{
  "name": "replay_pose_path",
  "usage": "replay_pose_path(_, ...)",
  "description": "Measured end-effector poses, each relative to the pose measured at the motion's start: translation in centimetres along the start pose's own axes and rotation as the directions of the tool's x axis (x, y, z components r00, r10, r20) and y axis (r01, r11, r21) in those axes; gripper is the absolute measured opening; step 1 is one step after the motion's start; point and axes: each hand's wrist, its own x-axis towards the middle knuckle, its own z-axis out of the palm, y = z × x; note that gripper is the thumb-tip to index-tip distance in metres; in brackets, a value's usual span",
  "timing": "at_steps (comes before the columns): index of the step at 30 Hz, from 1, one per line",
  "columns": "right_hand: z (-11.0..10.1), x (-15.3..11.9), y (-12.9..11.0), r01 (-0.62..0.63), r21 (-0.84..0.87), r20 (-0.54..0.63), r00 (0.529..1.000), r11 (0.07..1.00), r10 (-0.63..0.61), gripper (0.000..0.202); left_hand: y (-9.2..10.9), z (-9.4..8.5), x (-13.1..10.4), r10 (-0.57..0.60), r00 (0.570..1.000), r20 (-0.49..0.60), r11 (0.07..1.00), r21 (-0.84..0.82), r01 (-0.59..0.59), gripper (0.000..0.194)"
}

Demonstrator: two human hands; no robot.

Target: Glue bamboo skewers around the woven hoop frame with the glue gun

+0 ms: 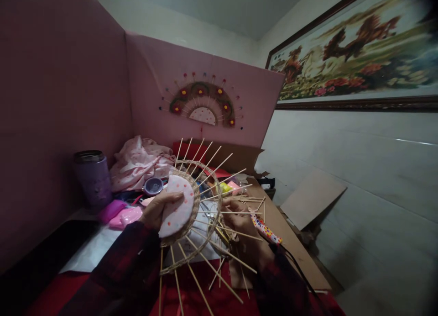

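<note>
My left hand grips a half-round fan frame, its thumb pressed on the white dotted fabric centre. Thin wooden sticks spread outward from that centre like rays. A twine band edges the fabric, and a second twine arc crosses the sticks further out. At the frame's right side is my right hand, fingers closed together beside the outer arc and partly behind the sticks. What its fingertips hold is too small to make out. Close to that wrist lies a strip with colourful dots.
A finished-looking fan decoration hangs on the pink board behind. At left stand a purple tumbler and crumpled pink cloth, with pink packets in front. Loose sticks and cardboard lie at right; red cloth covers the near table.
</note>
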Motion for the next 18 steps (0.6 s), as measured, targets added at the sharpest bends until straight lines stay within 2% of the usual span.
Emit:
replay_pose_path(4, 0.2, -0.2, -0.1, 0.049, 0.047, 0.001, 0.999, 0.998, -0.049, 0.023, -0.1, -0.2, -0.1, 0.010, 0.999, 0.044, 1.000, 0.020, -0.010, 0.016)
replay_pose_path(7, 0.2, -0.4, -0.3, 0.080, -0.019, 0.024, 0.997, 0.997, -0.080, 0.017, -0.3, -0.2, -0.1, 0.017, 0.997, 0.075, 1.000, 0.020, -0.019, 0.016)
replay_pose_path(12, -0.2, -0.3, -0.5, 0.123, -0.102, -0.004, 0.992, 0.987, -0.124, 0.030, -0.6, 0.3, -0.3, -0.030, 0.998, 0.056, 0.997, 0.069, 0.026, 0.013)
replay_pose_path(18, -0.4, -0.4, -0.5, 0.141, -0.134, -0.019, 0.989, 0.981, -0.145, 0.032, -0.8, 0.8, -0.2, -0.026, 0.996, 0.084, 0.992, 0.128, 0.015, 0.015)
